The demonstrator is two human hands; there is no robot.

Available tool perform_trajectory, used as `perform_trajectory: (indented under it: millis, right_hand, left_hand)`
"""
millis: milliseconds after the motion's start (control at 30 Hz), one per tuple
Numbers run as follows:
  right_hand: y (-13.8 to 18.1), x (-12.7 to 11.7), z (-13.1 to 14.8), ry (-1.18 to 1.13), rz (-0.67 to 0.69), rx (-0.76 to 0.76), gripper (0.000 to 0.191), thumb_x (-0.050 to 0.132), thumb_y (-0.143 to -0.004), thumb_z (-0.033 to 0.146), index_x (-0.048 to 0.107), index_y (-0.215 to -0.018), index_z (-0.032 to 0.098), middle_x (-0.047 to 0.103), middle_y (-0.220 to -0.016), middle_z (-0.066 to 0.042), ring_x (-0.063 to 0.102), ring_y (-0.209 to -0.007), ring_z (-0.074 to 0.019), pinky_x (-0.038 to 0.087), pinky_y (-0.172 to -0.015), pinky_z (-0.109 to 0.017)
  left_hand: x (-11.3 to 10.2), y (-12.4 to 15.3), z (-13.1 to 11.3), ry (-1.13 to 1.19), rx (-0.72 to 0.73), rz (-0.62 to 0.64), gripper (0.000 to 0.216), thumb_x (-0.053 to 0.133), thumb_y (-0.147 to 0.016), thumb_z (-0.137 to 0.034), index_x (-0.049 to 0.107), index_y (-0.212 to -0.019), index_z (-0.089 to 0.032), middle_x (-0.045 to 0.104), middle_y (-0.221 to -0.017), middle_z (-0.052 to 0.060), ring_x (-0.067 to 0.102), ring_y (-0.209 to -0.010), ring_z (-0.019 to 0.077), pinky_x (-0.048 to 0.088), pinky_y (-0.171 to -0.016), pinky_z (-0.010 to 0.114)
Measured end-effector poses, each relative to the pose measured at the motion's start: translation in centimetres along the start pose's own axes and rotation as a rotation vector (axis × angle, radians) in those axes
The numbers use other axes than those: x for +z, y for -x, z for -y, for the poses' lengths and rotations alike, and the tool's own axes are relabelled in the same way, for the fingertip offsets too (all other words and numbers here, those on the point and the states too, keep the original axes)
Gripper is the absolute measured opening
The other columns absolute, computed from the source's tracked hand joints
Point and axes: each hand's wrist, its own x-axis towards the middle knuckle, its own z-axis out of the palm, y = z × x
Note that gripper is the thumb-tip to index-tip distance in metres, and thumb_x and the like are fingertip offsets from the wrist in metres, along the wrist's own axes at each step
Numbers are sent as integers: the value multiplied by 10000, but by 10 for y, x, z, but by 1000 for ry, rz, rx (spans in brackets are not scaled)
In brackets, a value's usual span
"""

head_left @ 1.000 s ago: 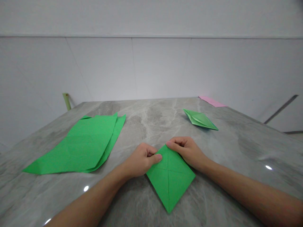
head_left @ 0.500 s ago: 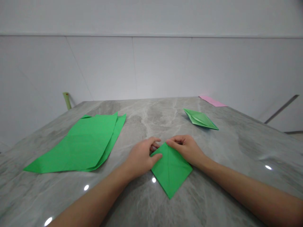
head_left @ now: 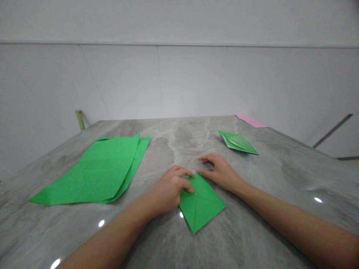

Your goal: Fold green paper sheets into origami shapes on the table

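Note:
A green paper square (head_left: 201,209), creased along its middle, lies on the table with one corner toward me. My left hand (head_left: 173,188) grips its upper left edge, thumb on top of the paper and the other fingers curled along the edge. By the top corner, my right hand (head_left: 218,172) has its thumb and fingers apart and holds nothing. Its thumb tip is close to that corner; whether it touches the paper I cannot tell.
To the left lie several large green paper sheets (head_left: 103,168), overlapping. A folded green paper piece (head_left: 238,142) rests beyond my right hand. Farther back, a pink paper (head_left: 251,121) lies at the edge of the grey marbled table (head_left: 179,142), before a white wall.
My right hand has let go of the top corner and spread its fingers. The paper square has turned slightly, its near corner shifting left. My left hand's fingers have moved onto the upper edge.

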Motion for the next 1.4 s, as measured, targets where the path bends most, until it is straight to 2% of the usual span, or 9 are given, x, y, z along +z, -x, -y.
perform_trajectory:
  millis: [233,433,633,833,1167,1400]
  right_hand:
    - [0,0,1,-1,-4,-18,363,762,-741,271,698,-1084,169,695,-979,-84,621,-959,-268,457,-910,-442]
    - [0,0,2,25,-9,-26,369,751,-746,275,692,-1096,174,691,-989,-82,610,-972,-273,456,-917,-453]
    - [0,0,-1,10,24,-61,379,724,-756,258,679,-1124,178,688,-1031,-84,611,-992,-270,455,-927,-452]
    - [0,-1,1,29,30,-75,415,715,-755,255,663,-1159,176,696,-1050,-91,614,-1013,-281,462,-932,-465]
    - [3,-6,8,66,44,-250,386,663,-801,202,633,-1184,168,684,-1063,-97,620,-1014,-262,491,-922,-432]
    - [5,-9,12,76,54,-255,412,658,-792,179,627,-1202,165,681,-1072,-103,629,-1028,-260,498,-929,-423]
  left_hand:
    - [-1,2,4,-17,3,36,362,489,-832,29,743,-912,-216,662,-1228,34,536,-1170,225,410,-1048,416]
    - [-6,3,-4,-64,-111,121,394,516,-881,-59,641,-1203,-249,632,-1310,12,459,-1282,284,285,-1109,627]
    - [-9,4,-8,-101,-153,208,432,507,-917,-99,593,-1303,-273,562,-1406,0,359,-1373,345,217,-1103,716]
    - [-10,2,-9,-112,-158,237,432,476,-936,-98,593,-1317,-263,540,-1429,6,335,-1386,375,200,-1104,734]
    - [-9,4,-8,-101,-168,268,474,453,-935,-84,556,-1351,-286,512,-1453,-4,223,-1450,398,152,-1094,767]
    - [-10,3,-9,-102,-168,270,472,451,-937,-85,564,-1337,-309,517,-1446,0,220,-1453,399,142,-1090,772]
